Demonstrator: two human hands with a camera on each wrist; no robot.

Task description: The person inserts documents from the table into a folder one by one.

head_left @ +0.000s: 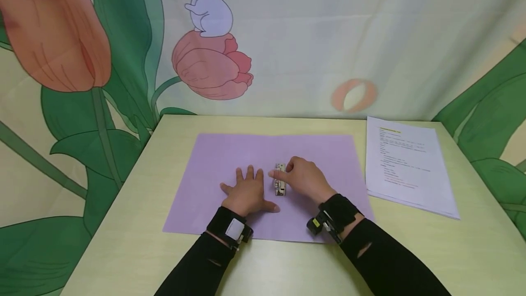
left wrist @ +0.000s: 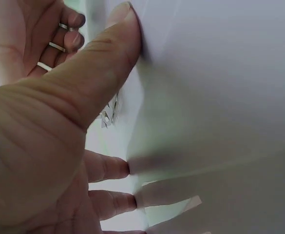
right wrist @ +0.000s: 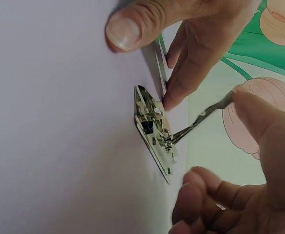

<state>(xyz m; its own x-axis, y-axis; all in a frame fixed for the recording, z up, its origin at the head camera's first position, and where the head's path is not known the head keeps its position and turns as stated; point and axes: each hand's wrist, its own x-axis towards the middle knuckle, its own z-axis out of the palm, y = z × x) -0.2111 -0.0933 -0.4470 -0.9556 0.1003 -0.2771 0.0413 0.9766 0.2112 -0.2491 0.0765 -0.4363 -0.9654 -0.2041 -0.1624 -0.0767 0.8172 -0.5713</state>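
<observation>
A small metal mousetrap [head_left: 280, 180] lies on the purple sheet [head_left: 230, 150]. The right wrist view shows its coil spring and a metal bar [right wrist: 200, 118] raised at a slant from the base. My right hand [head_left: 306, 178] has its thumb tip at the upper end of that bar, and its other fingers are bent beside the trap. To the trap's left, my left hand [head_left: 245, 193] rests on the sheet with fingers spread. Its thumb [left wrist: 98, 63] largely hides the trap in the left wrist view.
Printed papers [head_left: 411, 163] lie on the right part of the pale table [head_left: 135, 214], beside the purple sheet. A cloth with tulip and animal pictures [head_left: 296, 49] hangs behind the table's far edge.
</observation>
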